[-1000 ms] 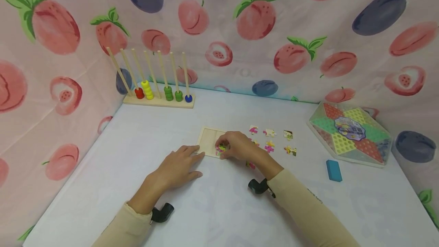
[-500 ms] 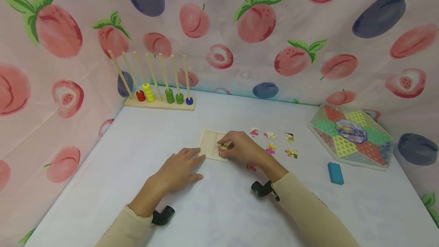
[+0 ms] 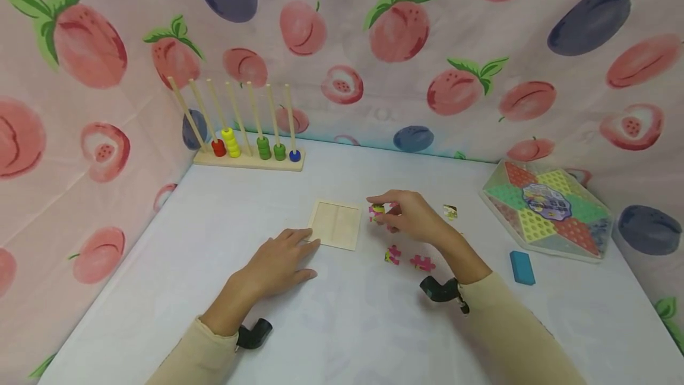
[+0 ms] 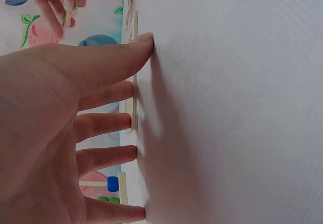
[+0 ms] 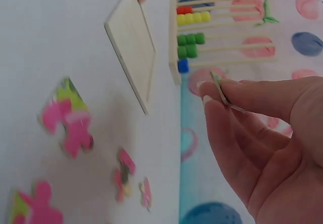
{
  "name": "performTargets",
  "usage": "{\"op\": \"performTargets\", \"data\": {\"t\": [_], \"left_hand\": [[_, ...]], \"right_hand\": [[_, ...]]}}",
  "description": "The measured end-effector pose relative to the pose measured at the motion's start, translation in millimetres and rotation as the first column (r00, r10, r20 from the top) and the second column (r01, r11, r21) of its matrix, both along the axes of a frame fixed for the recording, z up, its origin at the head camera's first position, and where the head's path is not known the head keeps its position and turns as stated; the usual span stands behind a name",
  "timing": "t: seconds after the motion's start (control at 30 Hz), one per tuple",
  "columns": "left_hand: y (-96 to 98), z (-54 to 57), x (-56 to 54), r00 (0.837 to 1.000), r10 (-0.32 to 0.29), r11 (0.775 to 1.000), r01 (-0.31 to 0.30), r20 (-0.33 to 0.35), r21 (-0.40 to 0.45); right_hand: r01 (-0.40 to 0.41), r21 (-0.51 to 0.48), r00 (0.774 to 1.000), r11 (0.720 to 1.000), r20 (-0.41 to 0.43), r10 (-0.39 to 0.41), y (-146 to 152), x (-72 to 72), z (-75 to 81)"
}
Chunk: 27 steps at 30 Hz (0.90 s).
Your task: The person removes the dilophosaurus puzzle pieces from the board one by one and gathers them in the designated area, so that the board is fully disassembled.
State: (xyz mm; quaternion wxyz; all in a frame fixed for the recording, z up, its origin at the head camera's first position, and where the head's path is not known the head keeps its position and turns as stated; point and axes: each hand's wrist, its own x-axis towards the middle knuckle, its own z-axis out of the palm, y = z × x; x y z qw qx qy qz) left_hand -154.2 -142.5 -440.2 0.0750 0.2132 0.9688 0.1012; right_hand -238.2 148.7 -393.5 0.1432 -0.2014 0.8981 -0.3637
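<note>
My right hand (image 3: 414, 217) pinches a pink and green jigsaw piece (image 3: 376, 212) between thumb and fingertips, to the right of the square wooden puzzle tray (image 3: 335, 226). In the right wrist view the held piece (image 5: 219, 89) appears nearly edge-on, raised off the table. The tray lies flat, its bare recess facing up. My left hand (image 3: 282, 263) is spread on the table, fingertips at the tray's near left corner; its fingers (image 4: 103, 121) are straight. Loose jigsaw pieces lie nearer, one pink and green (image 3: 392, 255), another pink (image 3: 423, 263). The right hand partly hides others.
One more jigsaw piece (image 3: 450, 212) lies beyond the right hand. A blue block (image 3: 522, 268) and a hexagonal game box (image 3: 546, 210) are at the right. A bead abacus (image 3: 248, 160) stands at the back left, before a fruit-print cloth (image 3: 342, 28).
My right hand has lifted the jigsaw piece from the tray and carried it to the right, over the loose pieces. The left hand stays at the tray's corner.
</note>
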Motion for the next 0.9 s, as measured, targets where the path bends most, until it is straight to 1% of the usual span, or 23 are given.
{"op": "performTargets", "data": {"t": [0.1, 0.17, 0.3, 0.4, 0.53, 0.7, 0.8, 0.9], "left_hand": [[0.3, -0.1, 0.2, 1.000, -0.003, 1.000, 0.003, -0.002, 0.003], [0.6, -0.3, 0.2, 1.000, -0.005, 1.000, 0.005, -0.003, 0.003], [1.0, 0.4, 0.2, 1.000, -0.010, 1.000, 0.010, -0.005, 0.005], [1.3, 1.5, 0.5, 1.000, -0.013, 1.000, 0.013, -0.005, 0.005], [2.0, 3.5, 1.3, 1.000, -0.010, 1.000, 0.010, -0.005, 0.004], [2.1, 4.3, 1.5, 1.000, -0.009, 1.000, 0.009, -0.005, 0.002], [1.7, 3.7, 1.3, 1.000, -0.007, 1.000, 0.007, 0.002, 0.002], [1.3, 3.2, 1.4, 1.000, -0.004, 1.000, 0.004, 0.009, 0.004]], "right_hand": [[0.052, -0.040, 0.998, 0.998, -0.026, -0.053, 17, 2.6, 6.9], [0.094, -0.048, 0.994, 0.994, -0.046, -0.096, 30, 4.5, 10.6], [0.152, -0.047, 0.984, 0.987, -0.086, -0.155, 56, 10.7, 15.8], [0.168, -0.041, 0.980, 0.985, -0.105, -0.172, 74, 17.9, 16.2], [0.190, -0.014, 0.978, 0.982, -0.087, -0.190, 94, 30.7, 9.1], [0.227, -0.005, 0.973, 0.974, -0.038, -0.227, 116, 47.5, -7.3], [0.261, 0.012, 0.965, 0.965, 0.009, -0.261, 126, 55.2, -16.0], [0.289, 0.056, 0.955, 0.956, 0.056, -0.292, 133, 61.6, -22.6]]}}
